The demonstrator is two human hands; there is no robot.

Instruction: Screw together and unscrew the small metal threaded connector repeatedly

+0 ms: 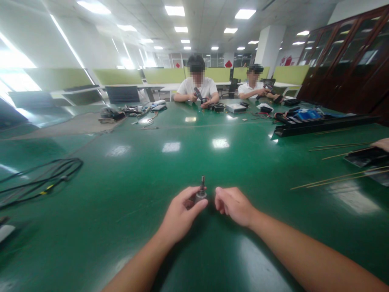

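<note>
Table (258, 174), left fingers (198, 207) around metal spindle (201, 194)

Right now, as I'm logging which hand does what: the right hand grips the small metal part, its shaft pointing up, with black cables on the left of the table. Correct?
Not quite: in the head view, the left hand grips the small metal part, its shaft pointing up; the black cables do lie on the left of the table.

Grey metal part (201, 195), green tabletop (146, 170), yellow-green partitions (164, 76)
</note>
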